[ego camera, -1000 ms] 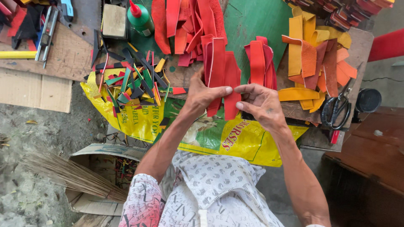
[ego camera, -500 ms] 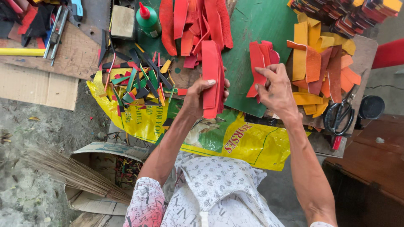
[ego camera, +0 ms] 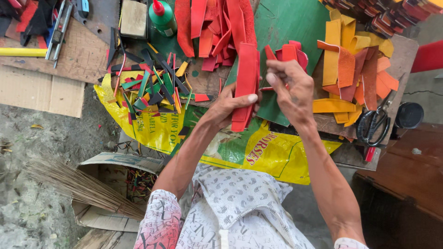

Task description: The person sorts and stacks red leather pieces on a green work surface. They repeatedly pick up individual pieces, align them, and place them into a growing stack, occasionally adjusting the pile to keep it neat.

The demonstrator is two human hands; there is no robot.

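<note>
The person wears a white shirt (ego camera: 230, 207) with short sleeves. It is covered all over with small grey and black letters and marks. The sleeve on the left (ego camera: 159, 223) has pink patches mixed in with its letters. Both arms are bare from the sleeves down. The left hand (ego camera: 228, 108) and the right hand (ego camera: 290, 87) are bare too, with no gloves, rings or watch.

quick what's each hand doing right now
Left hand: closed, holding a stack of red strips.
Right hand: closed, pinching a few red strips.
</note>
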